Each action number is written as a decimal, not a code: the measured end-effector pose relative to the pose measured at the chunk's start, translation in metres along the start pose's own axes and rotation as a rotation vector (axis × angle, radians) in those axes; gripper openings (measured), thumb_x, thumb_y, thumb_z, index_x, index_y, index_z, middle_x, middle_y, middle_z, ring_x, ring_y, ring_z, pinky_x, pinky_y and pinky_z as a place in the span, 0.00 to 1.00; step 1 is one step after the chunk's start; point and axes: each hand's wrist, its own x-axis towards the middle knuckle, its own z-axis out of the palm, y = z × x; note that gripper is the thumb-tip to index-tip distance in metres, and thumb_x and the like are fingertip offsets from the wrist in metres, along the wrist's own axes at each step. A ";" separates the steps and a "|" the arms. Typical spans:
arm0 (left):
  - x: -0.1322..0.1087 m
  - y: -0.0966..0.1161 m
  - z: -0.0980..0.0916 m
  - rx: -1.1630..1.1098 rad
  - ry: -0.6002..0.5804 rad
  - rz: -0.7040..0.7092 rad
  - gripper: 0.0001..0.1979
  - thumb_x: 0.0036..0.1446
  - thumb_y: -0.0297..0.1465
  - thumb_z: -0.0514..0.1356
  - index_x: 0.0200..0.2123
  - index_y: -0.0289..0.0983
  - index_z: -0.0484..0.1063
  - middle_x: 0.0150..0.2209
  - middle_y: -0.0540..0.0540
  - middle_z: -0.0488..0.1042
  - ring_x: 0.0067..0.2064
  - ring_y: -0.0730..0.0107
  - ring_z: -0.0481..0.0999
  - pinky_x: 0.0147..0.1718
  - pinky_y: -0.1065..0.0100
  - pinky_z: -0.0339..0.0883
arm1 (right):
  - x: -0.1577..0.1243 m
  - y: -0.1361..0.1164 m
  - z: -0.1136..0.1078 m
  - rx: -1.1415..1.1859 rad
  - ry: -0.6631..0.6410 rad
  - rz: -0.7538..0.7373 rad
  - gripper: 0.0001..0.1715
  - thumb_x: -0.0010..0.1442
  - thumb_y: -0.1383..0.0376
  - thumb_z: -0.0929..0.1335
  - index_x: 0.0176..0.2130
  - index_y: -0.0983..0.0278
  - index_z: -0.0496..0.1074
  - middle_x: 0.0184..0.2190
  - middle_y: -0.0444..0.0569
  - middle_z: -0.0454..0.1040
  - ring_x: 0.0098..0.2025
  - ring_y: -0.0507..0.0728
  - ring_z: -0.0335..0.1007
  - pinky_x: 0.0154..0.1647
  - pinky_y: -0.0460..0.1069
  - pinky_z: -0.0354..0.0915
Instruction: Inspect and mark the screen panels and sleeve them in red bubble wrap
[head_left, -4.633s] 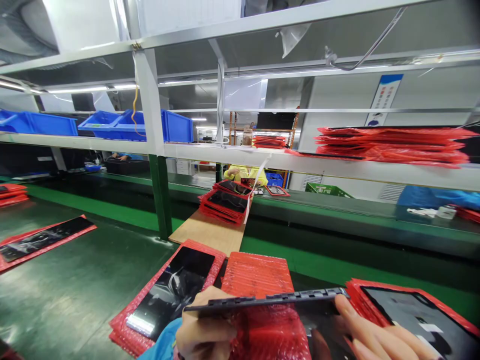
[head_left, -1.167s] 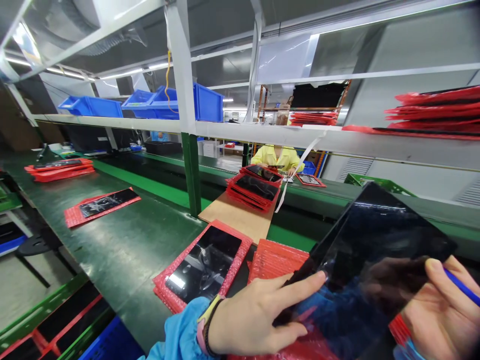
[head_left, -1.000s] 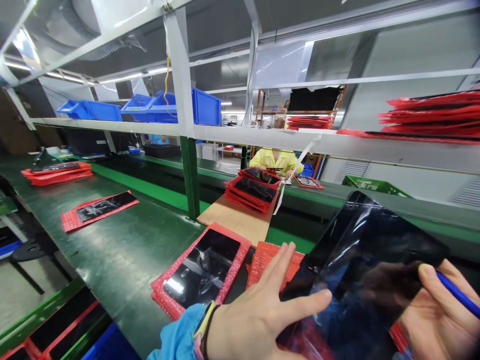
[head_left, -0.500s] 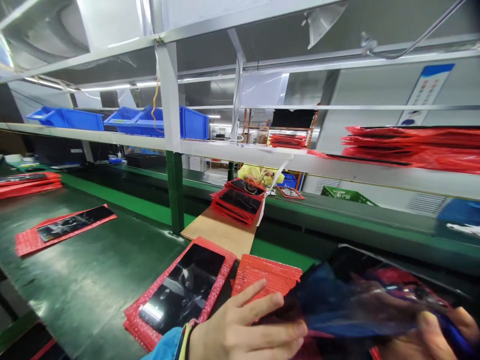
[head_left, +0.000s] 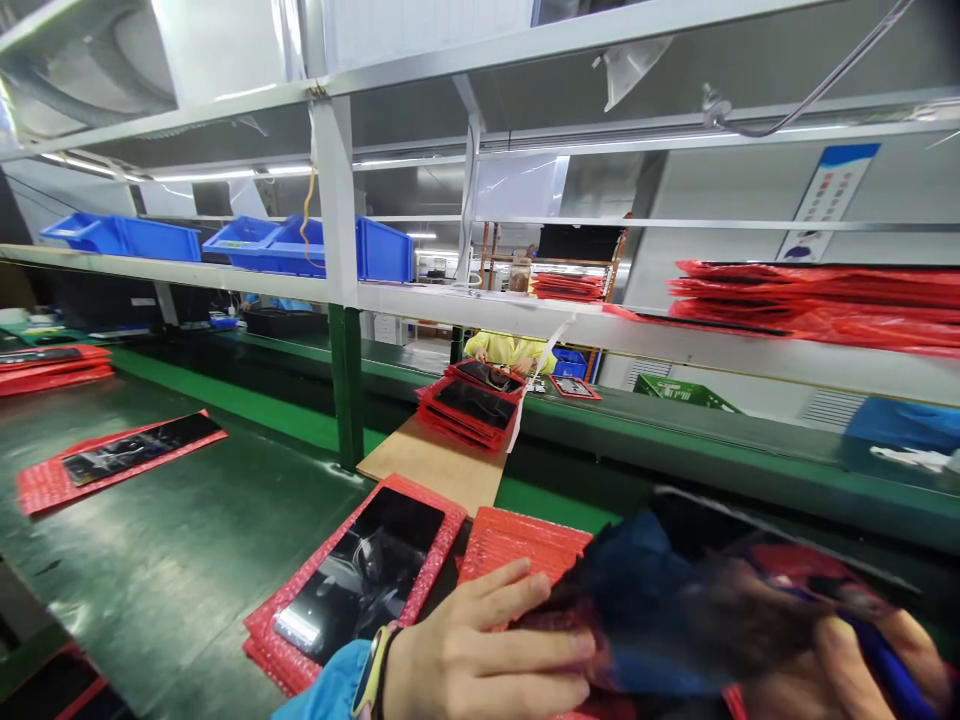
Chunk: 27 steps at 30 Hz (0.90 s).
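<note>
Workbench (head_left: 165, 590), left fingers (head_left: 525, 645) parted on dark tablet (head_left: 660, 610) — right fingers (head_left: 836, 665) pinching pen (head_left: 889, 675)

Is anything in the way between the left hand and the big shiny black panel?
No, nothing visible stands between them. The fingers of the left hand touch the edge of the dark glossy panel, though it is blurred. The red bubble-wrap pad lies beyond the fingers, not between them.

L hand (head_left: 480, 645) low centre, fingers out flat; R hand (head_left: 847, 670) bottom right, blurred.
</note>
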 end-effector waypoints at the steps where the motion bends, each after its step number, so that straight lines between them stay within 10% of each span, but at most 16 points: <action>1: -0.001 0.000 0.001 -0.083 0.071 -0.006 0.34 0.60 0.29 0.57 0.66 0.52 0.47 0.61 0.45 0.66 0.66 0.51 0.54 0.62 0.49 0.51 | -0.002 -0.005 0.011 0.024 -0.017 -0.004 0.18 0.45 0.67 0.75 0.35 0.46 0.76 0.35 0.31 0.77 0.39 0.49 0.74 0.41 0.40 0.73; 6: 0.000 0.004 0.008 -0.607 0.560 -0.144 0.36 0.53 0.41 0.63 0.63 0.51 0.53 0.66 0.41 0.53 0.65 0.45 0.56 0.56 0.50 0.61 | 0.012 -0.021 0.049 0.001 -0.027 0.221 0.20 0.38 0.72 0.76 0.34 0.57 0.78 0.30 0.37 0.77 0.38 0.48 0.74 0.38 0.35 0.70; 10: -0.005 -0.004 0.002 -0.763 0.796 -0.464 0.24 0.59 0.34 0.58 0.58 0.48 0.58 0.59 0.42 0.62 0.58 0.53 0.66 0.50 0.54 0.68 | 0.039 -0.009 0.061 -0.212 -0.147 0.580 0.19 0.49 0.71 0.71 0.42 0.57 0.76 0.34 0.42 0.78 0.32 0.51 0.76 0.26 0.40 0.71; 17: -0.057 -0.045 0.008 -0.843 0.505 -1.247 0.17 0.47 0.38 0.66 0.37 0.37 0.65 0.29 0.52 0.64 0.27 0.75 0.67 0.21 0.73 0.63 | 0.046 0.064 0.037 -0.379 -0.228 0.706 0.27 0.45 0.73 0.72 0.46 0.58 0.72 0.30 0.47 0.79 0.30 0.56 0.77 0.29 0.46 0.73; 27: -0.063 -0.052 0.022 -0.998 0.301 -1.453 0.18 0.46 0.41 0.64 0.33 0.37 0.63 0.25 0.57 0.61 0.23 0.81 0.62 0.23 0.76 0.56 | -0.008 0.100 0.005 -0.447 -0.471 0.564 0.53 0.42 0.55 0.76 0.62 0.57 0.56 0.66 0.54 0.55 0.67 0.61 0.48 0.66 0.55 0.45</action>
